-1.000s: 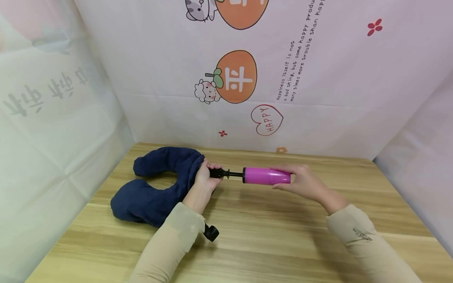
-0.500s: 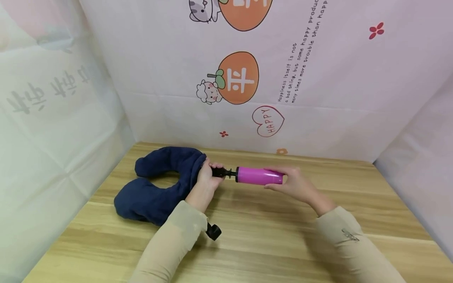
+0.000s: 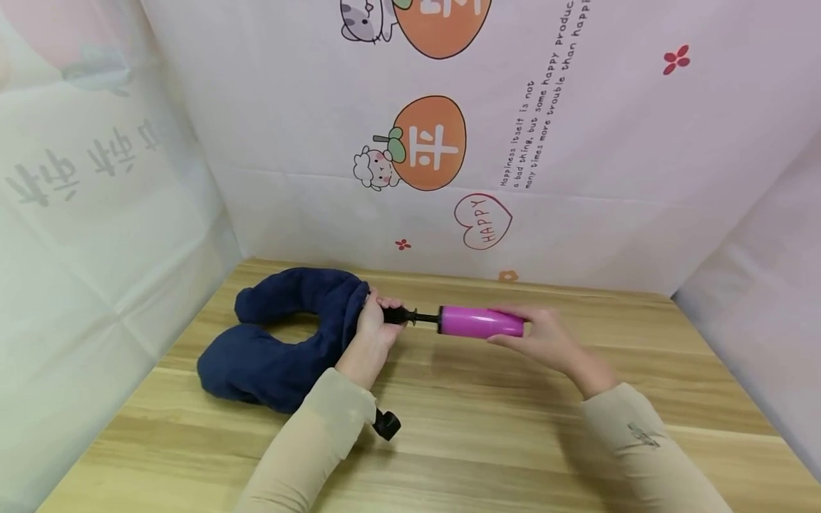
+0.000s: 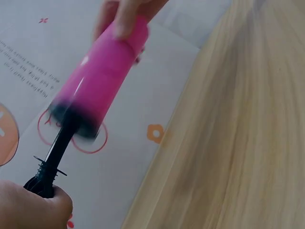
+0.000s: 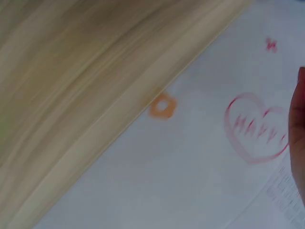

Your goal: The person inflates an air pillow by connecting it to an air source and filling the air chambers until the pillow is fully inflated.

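Observation:
A navy U-shaped neck pillow [image 3: 263, 367] lies at the left of the table. My left hand [image 3: 373, 329] is at its closed end, fingers curled round the black end [image 3: 396, 315] of a hand pump. Whether that end joins the pillow is hidden by the hand. To the right, the pump's pink barrel [image 3: 477, 322] is held level above the table, with a stretch of black rod [image 3: 427, 318] bare between. My right hand [image 3: 544, 340] grips the barrel's outer end between thumb and fingers. The left wrist view shows the barrel [image 4: 102, 71] slightly blurred; the right wrist view catches only the hand's edge [image 5: 298, 138].
A black buckle [image 3: 387, 425] on a strap sticks out beside the left forearm. The wood-grain table [image 3: 487, 442] meets a printed white cloth wall [image 3: 596, 235] at the back. More white cloth hangs at the left [image 3: 115, 235] and right.
My right hand pushed the pink barrel left toward my left hand, then drew it back right, baring more of the rod. My left hand stays at about the same place.

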Action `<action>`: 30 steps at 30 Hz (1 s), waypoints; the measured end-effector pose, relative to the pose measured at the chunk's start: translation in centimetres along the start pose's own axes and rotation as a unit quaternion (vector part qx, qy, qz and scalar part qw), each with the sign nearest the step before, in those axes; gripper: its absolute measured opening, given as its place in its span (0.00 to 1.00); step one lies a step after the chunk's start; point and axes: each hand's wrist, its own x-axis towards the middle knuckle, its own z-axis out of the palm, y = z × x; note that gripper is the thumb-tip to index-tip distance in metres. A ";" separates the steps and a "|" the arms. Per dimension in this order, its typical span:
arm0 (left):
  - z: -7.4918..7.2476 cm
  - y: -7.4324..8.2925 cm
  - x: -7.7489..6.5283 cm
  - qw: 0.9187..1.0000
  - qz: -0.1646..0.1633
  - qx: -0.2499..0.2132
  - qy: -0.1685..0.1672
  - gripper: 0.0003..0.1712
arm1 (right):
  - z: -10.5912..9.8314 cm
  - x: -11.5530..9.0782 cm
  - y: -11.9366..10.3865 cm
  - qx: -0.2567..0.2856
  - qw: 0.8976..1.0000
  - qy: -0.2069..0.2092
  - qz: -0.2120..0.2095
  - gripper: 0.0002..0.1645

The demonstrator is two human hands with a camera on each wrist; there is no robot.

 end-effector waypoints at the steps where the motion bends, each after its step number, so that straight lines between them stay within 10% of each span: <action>1: 0.0 0.0 0.0 1.000 -0.006 -0.004 0.000 0.30 | 0.5 0.4 -0.4 -0.006 1.000 0.001 -0.020 0.31; 20: 0.4 0.0 -0.1 1.000 -0.011 -0.011 0.014 0.30 | 0.5 1.0 -0.9 -0.036 0.996 0.010 -0.087 0.31; 30: 0.3 0.8 0.3 1.000 -0.012 -0.006 0.011 0.30 | -1.2 -0.6 0.8 -0.029 0.999 0.006 -0.039 0.33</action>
